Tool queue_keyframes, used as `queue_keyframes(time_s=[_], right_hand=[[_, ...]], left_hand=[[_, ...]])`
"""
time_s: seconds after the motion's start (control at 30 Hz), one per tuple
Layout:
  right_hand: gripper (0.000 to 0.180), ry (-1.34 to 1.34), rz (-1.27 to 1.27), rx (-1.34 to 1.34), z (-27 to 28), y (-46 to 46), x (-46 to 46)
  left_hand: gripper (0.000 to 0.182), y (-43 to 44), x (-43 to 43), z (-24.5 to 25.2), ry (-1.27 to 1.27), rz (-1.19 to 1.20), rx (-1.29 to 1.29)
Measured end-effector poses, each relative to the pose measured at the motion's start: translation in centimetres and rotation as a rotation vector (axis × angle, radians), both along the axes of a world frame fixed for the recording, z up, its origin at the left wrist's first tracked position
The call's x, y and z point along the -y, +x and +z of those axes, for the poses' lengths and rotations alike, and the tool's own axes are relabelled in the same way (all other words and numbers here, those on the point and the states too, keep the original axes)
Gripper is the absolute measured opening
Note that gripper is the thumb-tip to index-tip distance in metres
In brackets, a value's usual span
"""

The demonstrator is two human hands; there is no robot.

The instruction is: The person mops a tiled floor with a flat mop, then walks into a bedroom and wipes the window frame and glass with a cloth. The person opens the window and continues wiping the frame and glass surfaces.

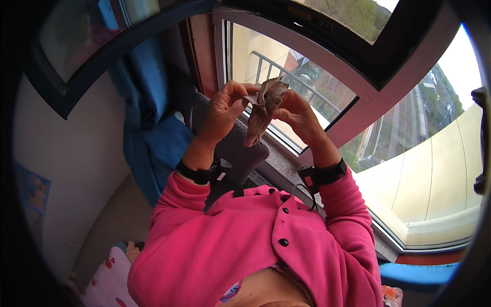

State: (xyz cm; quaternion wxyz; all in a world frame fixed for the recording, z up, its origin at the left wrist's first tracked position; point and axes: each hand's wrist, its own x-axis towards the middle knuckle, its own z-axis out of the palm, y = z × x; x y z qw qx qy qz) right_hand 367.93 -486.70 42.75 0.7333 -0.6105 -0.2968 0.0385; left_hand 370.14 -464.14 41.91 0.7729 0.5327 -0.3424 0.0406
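Observation:
A crumpled grey-brown cloth [264,107] is held up between both hands, in front of the window, with a loose part hanging down. My left hand [226,107] pinches its left edge between thumb and fingers. On the other side, my right hand [299,115] grips the cloth with thumb and fingers, some fingertips hidden behind it. Each wrist wears a black strap with a small device, and the sleeves are pink.
Just beyond the hands is a window frame [326,50] with a stone sill [282,161]. An open dark-framed sash [126,34] juts in at upper left, over a blue curtain [145,115]. A grey quilted cushion [238,149] lies below the hands.

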Motion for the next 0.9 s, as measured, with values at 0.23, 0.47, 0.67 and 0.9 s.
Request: queue_keyframes(time_s=[0.23,0.47,0.67,0.9], right_hand=[[0.019,0.105,-0.187,-0.063,-0.3,0.8,0.8],[0.023,0.305,-0.179,-0.251,-1.3,2.1,1.5],[0.020,0.221,-0.376,-0.136,-1.1,3.2,1.7],[0.020,-0.324,-0.516,0.353,0.3,2.2,-2.3]], left_hand=[[0.010,1.2,-1.5,-0.9,-0.195,-0.064,-0.157],[0.010,2.7,-1.3,-3.0,-0.287,0.041,-0.403],[0.025,2.6,-0.9,-4.3,-0.046,0.315,-0.306],[0.066,1.2,3.1,-3.2,-0.143,-0.192,-0.331]])
